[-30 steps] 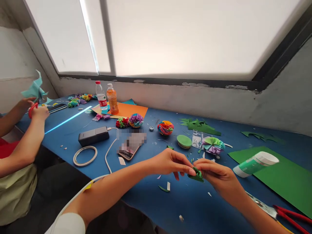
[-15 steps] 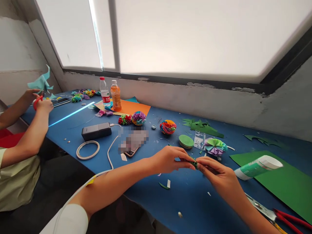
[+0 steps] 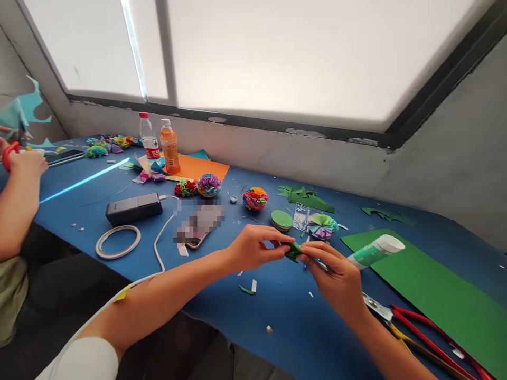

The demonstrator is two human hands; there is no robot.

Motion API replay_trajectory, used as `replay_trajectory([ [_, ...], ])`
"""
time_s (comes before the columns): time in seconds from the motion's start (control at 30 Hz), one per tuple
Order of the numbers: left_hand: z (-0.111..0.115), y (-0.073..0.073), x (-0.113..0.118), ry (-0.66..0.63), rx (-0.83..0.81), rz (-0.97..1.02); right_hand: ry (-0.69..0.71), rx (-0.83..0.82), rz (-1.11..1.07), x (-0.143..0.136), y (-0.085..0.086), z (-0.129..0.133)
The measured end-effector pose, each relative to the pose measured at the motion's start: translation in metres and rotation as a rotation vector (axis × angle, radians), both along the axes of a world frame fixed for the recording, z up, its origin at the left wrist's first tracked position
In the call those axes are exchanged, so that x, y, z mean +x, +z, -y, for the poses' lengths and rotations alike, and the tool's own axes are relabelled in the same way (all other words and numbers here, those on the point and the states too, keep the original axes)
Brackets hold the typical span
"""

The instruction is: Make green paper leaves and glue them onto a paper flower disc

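Note:
Between my two hands is a small folded piece of green paper [image 3: 293, 251], held above the blue table [image 3: 222, 295]. My left hand [image 3: 259, 245] pinches its left side between thumb and fingers. On the right side, my right hand [image 3: 330, 269] grips it with thumb and fingertips. Just beyond lie a stack of green paper discs [image 3: 281, 219], a clear plastic box [image 3: 301, 216] and a pleated paper flower [image 3: 322, 226] in green and purple. A white-and-green tube [image 3: 376, 252] is close to my right hand.
Red-handled pliers [image 3: 420, 322] and a green sheet [image 3: 428, 285] lie at right. A phone [image 3: 202, 227], power bank [image 3: 133, 209], tape ring [image 3: 118, 242] and two bottles [image 3: 170, 148] are to the left. A cable crosses my left arm. A co-worker's hand [image 3: 26, 163] holds red-handled scissors [image 3: 10, 155].
The view has swung right, so everything sits farther left. More of the green paper shows between my fingertips, its folds spread wider. Both hands keep hold of it.

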State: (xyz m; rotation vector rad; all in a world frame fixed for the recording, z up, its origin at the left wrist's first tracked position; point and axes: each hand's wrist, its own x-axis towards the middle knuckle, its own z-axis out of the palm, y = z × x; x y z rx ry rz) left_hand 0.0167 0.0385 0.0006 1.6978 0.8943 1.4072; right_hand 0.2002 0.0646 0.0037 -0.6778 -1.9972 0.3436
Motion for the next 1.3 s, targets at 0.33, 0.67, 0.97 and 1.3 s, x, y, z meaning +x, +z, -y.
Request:
replay_trajectory([
  [0.33,0.006,0.0,0.003,0.048,-0.129,0.018,-0.037,-0.048,0.005,0.001,-0.002,0.003],
  [0.67,0.006,0.0,0.005,0.068,-0.197,-0.018,0.04,-0.064,0.016,0.002,-0.002,0.007],
  [0.97,0.009,0.007,0.006,-0.042,-0.21,0.031,0.138,0.072,0.071,0.003,0.002,0.015],
  [1.3,0.009,0.007,0.007,-0.015,-0.247,0.265,0.158,0.021,0.014,0.007,0.008,0.018],
])
